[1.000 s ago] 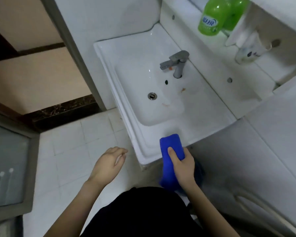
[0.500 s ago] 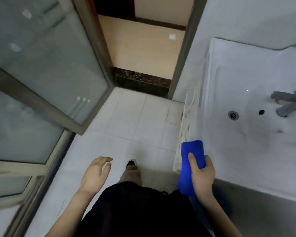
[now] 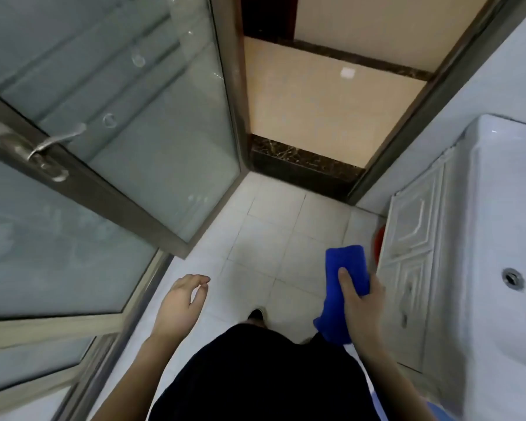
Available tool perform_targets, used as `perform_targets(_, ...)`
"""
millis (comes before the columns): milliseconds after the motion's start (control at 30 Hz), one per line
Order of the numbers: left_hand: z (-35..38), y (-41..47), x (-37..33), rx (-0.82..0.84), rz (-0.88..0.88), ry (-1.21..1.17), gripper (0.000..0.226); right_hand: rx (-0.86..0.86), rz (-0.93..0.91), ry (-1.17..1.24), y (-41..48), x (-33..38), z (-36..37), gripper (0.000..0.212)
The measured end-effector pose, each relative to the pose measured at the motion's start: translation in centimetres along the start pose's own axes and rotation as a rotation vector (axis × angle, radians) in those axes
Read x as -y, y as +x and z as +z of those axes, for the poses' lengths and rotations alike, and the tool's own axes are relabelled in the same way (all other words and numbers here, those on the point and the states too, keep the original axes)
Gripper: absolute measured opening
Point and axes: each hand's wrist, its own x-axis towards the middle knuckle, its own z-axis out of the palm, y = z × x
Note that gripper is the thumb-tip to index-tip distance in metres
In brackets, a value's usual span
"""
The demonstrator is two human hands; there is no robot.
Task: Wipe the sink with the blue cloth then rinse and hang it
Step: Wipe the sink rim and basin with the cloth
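Blue cloth [image 3: 343, 287] hangs folded from the right hand [image 3: 362, 302] at about four o'clock in the view, thumb pressed across its front and the fingers wrapped behind, over the white tiled floor [image 3: 274, 226] and just beside the white cabinet door [image 3: 407, 268]. White sink [image 3: 504, 208] sits at three o'clock, its drain [image 3: 512, 278] showing. The left hand [image 3: 181, 302], at seven o'clock, holds nothing, fingers loosely curled. A glass door [image 3: 119, 123] with a metal handle [image 3: 40, 147] fills ten o'clock.
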Motion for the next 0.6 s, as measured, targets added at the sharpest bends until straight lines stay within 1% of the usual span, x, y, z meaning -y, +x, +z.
perform_targets(67,-1.4,4.0,-1.6,0.023,0.045,-0.004,0.027,-0.021,0.009,0.014,1.2,1.7,0.7,0.030)
perform_targets(133,-2.5,7.7,-3.3,0.031,0.098,-0.008,0.032,-0.076,0.000,0.035,2.9,3.4,1.1,0.034)
perform_targets(267,-3.0,14.5,-6.3,0.012,0.139,-0.048,0.021,-0.166,-0.002,0.049,7.6,6.5,2.1,0.030)
perform_targets(367,-2.2,18.9,-7.8,0.038,0.100,-0.071,0.021,-0.165,-0.009,0.043,12.1,8.1,3.4,0.028)
perform_targets(467,-1.5,23.5,-9.1,0.063,0.084,-0.025,0.021,-0.140,0.011,0.078,17.2,9.7,5.0,0.022)
perform_targets(533,-1.5,26.7,-10.7,0.073,0.098,0.024,0.020,-0.124,0.017,0.086,20.8,11.3,5.7,0.021)
perform_targets(600,-1.9,30.4,-13.4,0.073,0.151,0.072,0.020,-0.123,0.012,0.097,24.0,13.5,5.9,0.022)
